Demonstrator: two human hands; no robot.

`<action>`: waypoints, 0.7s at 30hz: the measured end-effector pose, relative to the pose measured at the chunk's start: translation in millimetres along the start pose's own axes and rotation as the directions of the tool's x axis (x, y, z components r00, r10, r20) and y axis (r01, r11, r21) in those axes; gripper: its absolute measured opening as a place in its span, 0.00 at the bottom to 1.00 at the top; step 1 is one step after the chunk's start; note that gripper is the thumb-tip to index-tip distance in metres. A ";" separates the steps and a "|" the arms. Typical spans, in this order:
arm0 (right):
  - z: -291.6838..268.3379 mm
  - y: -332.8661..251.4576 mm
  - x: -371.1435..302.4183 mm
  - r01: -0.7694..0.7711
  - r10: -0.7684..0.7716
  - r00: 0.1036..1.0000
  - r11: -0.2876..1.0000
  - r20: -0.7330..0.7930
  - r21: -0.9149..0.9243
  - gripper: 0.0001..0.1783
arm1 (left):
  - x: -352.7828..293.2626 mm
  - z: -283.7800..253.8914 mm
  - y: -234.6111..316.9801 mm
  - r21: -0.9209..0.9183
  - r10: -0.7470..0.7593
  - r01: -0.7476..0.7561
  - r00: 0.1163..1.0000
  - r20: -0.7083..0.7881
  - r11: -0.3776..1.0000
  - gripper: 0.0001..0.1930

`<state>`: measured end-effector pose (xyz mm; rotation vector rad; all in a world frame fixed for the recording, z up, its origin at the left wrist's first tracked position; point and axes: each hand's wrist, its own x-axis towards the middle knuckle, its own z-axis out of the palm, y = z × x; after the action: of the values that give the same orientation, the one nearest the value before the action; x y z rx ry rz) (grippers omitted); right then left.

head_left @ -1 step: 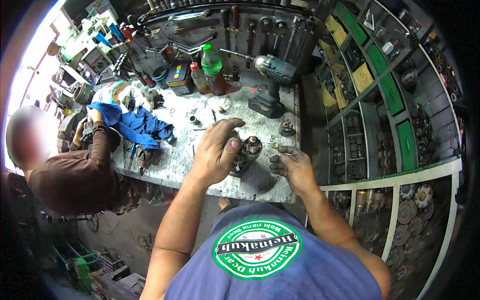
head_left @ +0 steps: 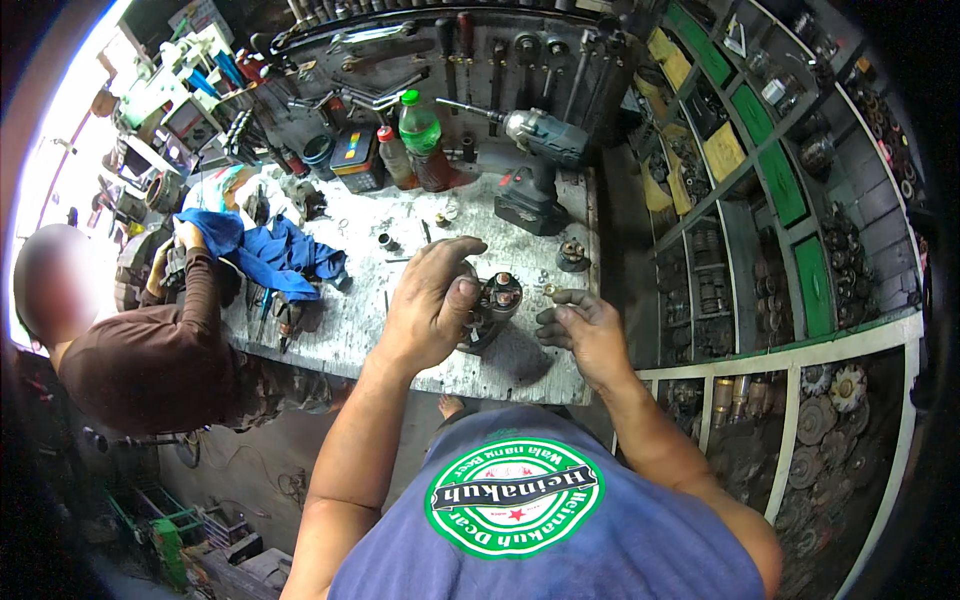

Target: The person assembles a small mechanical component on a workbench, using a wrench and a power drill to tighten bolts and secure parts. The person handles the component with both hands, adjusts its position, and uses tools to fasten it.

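Observation:
My left hand (head_left: 428,305) is closed round the left side of a dark, round-bodied motor part (head_left: 500,298), its thumb near the top rim. Coppery terminals show on the upper face, while my palm hides much of the body. Just to the right, my right hand (head_left: 588,335) pinches a small brass-coloured piece (head_left: 549,290) between thumb and forefinger; its exact kind is too small to tell. Tiny metal bits lie on the bench just beyond that piece. A small dark part with a round base (head_left: 572,255) stands farther right.
On the worn workbench (head_left: 440,378) are a cordless impact wrench (head_left: 540,160), a green-capped bottle (head_left: 425,140), a smaller red-capped bottle (head_left: 396,160) and a black box (head_left: 356,160). At left, a co-worker (head_left: 150,360) handles blue cloth (head_left: 290,250). Parts shelves (head_left: 745,220) line the right.
The view has shifted very slightly. Both hands keep almost the same place and hold, with only a slight movement of my right fingers.

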<state>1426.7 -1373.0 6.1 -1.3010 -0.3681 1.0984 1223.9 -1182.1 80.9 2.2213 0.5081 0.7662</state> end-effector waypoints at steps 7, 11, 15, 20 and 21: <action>52.2 -35.6 10.6 0.704 -0.674 0.678 0.479 0.295 -0.524 0.12 | 7.8 -0.4 1.9 0.005 0.004 -0.004 1.000 -0.005 1.000 0.33; 60.7 -40.3 10.8 0.775 -0.703 0.577 0.310 0.417 -0.550 0.12 | 6.9 -1.0 3.1 -0.001 -0.008 0.008 1.000 0.000 1.000 0.27; 61.3 -40.5 11.8 0.779 -0.728 0.534 0.226 0.430 -0.584 0.14 | 4.7 0.5 1.0 0.019 0.000 0.001 1.000 -0.027 1.000 0.22; 65.6 -49.1 12.9 0.715 -0.634 0.644 0.297 0.429 -0.633 0.16 | 5.4 1.2 -4.6 0.045 0.078 -0.076 0.996 -0.049 0.996 0.27; 66.2 -51.1 12.0 0.697 -0.613 0.669 0.321 0.421 -0.641 0.16 | 5.3 1.1 -5.1 0.042 0.077 -0.075 0.996 -0.047 0.996 0.29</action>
<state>1404.5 -1319.0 67.0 -1.5800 -1.4629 0.2253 1228.0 -1176.4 78.5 2.2744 0.4688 0.8582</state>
